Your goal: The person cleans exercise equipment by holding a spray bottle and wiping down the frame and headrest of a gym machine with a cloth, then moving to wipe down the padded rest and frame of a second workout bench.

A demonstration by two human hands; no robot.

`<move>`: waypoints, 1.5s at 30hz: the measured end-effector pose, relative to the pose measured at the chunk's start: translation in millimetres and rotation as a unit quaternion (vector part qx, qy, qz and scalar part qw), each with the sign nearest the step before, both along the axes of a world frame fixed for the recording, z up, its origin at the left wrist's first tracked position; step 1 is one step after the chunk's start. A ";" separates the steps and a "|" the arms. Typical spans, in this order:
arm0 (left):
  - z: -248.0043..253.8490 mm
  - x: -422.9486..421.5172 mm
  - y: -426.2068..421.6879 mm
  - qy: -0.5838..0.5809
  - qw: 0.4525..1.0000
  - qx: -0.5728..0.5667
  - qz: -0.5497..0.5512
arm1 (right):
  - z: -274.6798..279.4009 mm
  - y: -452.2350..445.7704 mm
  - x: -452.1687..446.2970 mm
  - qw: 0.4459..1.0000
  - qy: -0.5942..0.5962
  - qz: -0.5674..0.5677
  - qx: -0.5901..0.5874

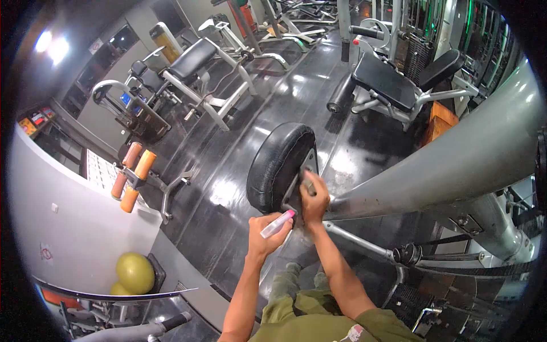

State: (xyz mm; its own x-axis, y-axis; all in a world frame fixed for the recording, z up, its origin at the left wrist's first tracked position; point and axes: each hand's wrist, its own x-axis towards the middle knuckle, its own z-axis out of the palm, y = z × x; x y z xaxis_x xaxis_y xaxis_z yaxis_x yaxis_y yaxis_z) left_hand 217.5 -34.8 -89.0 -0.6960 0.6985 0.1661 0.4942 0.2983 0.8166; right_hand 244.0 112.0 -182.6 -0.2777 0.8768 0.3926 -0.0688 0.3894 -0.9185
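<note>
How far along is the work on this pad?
Done: the pad appears mounted on its bracket. In hand: the left hand holds a pink-tipped tube; the right hand is at the bracket. To do: probably finishing there, since both hands are close.

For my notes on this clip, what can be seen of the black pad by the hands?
The pad is thick, rounded and glossy black, leather-like, with a seam near its edge. It sits tilted above the floor, its back against a metal bracket. The right hand is at the bracket; contact with the pad is unclear.
</note>
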 end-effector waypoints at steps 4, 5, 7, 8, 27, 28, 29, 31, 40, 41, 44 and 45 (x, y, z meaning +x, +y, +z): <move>-16.8 -7.7 4.7 -0.030 0.999 -0.004 -0.030 | 11.0 1.4 -4.2 0.999 -0.011 -0.013 -0.039; -23.6 -9.8 5.2 -0.026 0.999 0.011 -0.033 | 2.2 -10.1 1.4 0.999 0.010 0.002 -0.032; -33.9 -14.0 6.4 -0.017 0.998 0.042 -0.041 | -15.5 -27.3 12.8 0.999 0.000 0.048 -0.005; -33.2 -13.5 6.1 -0.029 0.998 0.038 -0.041 | -11.3 -34.1 18.1 0.998 -0.014 0.060 -0.016; -38.5 -29.0 -3.9 -0.038 0.993 0.041 -0.102 | 27.9 54.4 -35.8 0.994 0.000 -0.078 -0.071; -38.6 -29.3 -3.8 -0.045 0.993 0.040 -0.103 | 21.5 56.5 -37.8 0.991 -0.001 -0.079 -0.104; -38.3 -29.9 -4.1 -0.051 0.993 0.038 -0.104 | 8.2 59.9 -41.5 0.987 -0.003 -0.079 -0.137; -41.8 -30.4 -7.8 -0.073 0.991 0.042 -0.108 | -10.8 63.9 -43.2 0.981 0.004 -0.064 -0.184; -37.4 -39.5 -10.4 -0.206 0.962 0.082 -0.158 | 3.0 13.0 -9.5 0.995 -0.022 -0.025 -0.098; -36.8 -40.4 -11.5 -0.215 0.961 0.076 -0.157 | 2.1 26.5 -16.7 0.990 -0.008 -0.030 -0.138; -36.4 -40.6 -15.1 -0.229 0.961 0.060 -0.146 | -5.0 46.9 -33.9 0.991 -0.010 -0.070 -0.112; -36.5 -41.3 -14.6 -0.231 0.961 0.057 -0.142 | -6.4 45.0 -34.9 0.993 -0.008 -0.081 -0.081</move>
